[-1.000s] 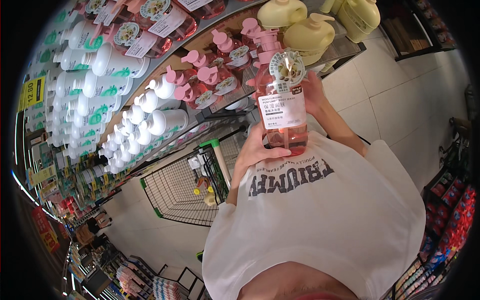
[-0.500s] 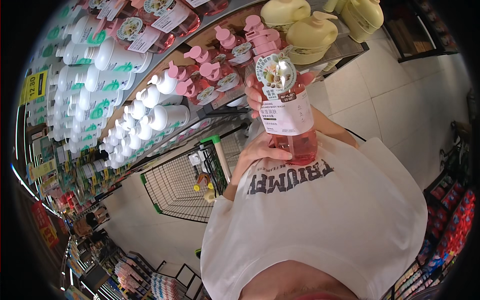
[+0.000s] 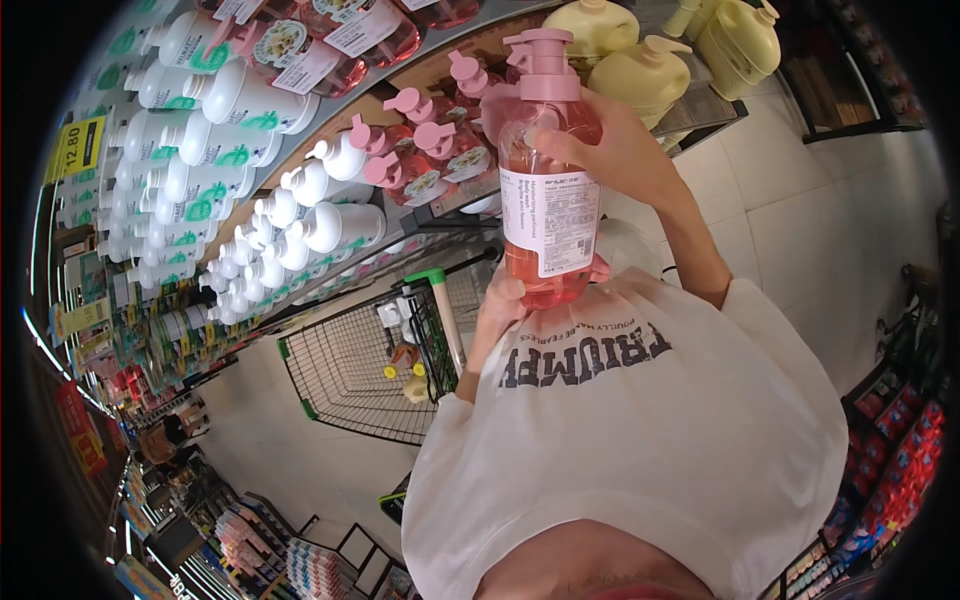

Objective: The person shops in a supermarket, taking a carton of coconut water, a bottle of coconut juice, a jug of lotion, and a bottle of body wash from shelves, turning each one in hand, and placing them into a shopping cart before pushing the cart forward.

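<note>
A pink pump bottle of body wash (image 3: 552, 225) is held upright in front of my chest, its white back label with small print facing me. My right hand (image 3: 612, 152) wraps round its upper part below the pink pump, the thumb lying across the front. Low on the bottle, my left hand (image 3: 503, 296) grips the base, with fingertips showing on both sides. Just behind stand matching pink pump bottles (image 3: 432, 140) on the shelf, and beside them pale yellow bottles (image 3: 640, 78).
To the left, shelves hold rows of white bottles (image 3: 232, 95), with a yellow price tag (image 3: 77, 146) at their edge. A green-trimmed shopping cart (image 3: 355, 365) with a few items stands on the tiled floor to my left. Red packages (image 3: 900, 480) fill a shelf at the right.
The bottle has been turned from its front label, with the round tag, to its back label. My right hand now reaches across its near side. My left hand stays at the base.
</note>
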### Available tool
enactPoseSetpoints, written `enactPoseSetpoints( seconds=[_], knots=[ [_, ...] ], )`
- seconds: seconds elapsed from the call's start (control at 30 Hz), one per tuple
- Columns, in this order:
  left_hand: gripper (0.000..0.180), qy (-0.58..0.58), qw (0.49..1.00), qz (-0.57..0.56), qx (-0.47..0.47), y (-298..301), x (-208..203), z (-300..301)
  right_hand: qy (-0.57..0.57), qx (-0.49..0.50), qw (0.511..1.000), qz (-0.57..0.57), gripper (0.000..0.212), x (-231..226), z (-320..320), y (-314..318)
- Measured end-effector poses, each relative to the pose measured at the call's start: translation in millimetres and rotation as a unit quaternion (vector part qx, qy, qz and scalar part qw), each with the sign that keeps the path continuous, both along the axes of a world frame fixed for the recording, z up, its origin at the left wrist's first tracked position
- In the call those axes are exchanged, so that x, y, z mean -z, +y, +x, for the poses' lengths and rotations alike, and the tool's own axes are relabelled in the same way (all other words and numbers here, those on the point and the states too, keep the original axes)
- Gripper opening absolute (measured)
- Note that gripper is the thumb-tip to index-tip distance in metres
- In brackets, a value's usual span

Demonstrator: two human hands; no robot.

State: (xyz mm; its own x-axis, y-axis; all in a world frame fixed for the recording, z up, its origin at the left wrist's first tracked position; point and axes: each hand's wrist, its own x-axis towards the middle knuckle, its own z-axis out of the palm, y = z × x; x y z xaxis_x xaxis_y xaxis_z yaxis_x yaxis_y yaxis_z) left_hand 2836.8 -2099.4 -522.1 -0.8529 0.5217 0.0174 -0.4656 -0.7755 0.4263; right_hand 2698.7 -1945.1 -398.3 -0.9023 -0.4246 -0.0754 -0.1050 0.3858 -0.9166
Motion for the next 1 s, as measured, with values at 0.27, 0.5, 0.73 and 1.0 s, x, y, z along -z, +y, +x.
enactPoseSetpoints(
  seconds=[0.27,0.5,0.73,1.0],
  knots=[
    [0.090,-0.020,0.999,0.045,0.009,-2.5,18.6,5.7,-0.137,-0.074,0.982,-0.110,0.056,28.5,-5.7,14.6],
    [0.112,-0.009,0.992,0.126,0.019,-2.0,26.6,-2.5,-0.197,-0.040,0.974,-0.108,0.063,34.8,-3.8,15.4],
    [0.100,-0.165,0.954,-0.019,-0.251,-16.9,-3.6,-4.7,-0.188,0.060,0.961,-0.193,0.063,45.1,6.5,22.4],
    [0.121,-0.007,0.918,-0.203,-0.340,-31.3,-37.5,-6.3,-0.244,0.048,0.920,-0.304,0.059,53.8,18.9,46.3]
  ],
)
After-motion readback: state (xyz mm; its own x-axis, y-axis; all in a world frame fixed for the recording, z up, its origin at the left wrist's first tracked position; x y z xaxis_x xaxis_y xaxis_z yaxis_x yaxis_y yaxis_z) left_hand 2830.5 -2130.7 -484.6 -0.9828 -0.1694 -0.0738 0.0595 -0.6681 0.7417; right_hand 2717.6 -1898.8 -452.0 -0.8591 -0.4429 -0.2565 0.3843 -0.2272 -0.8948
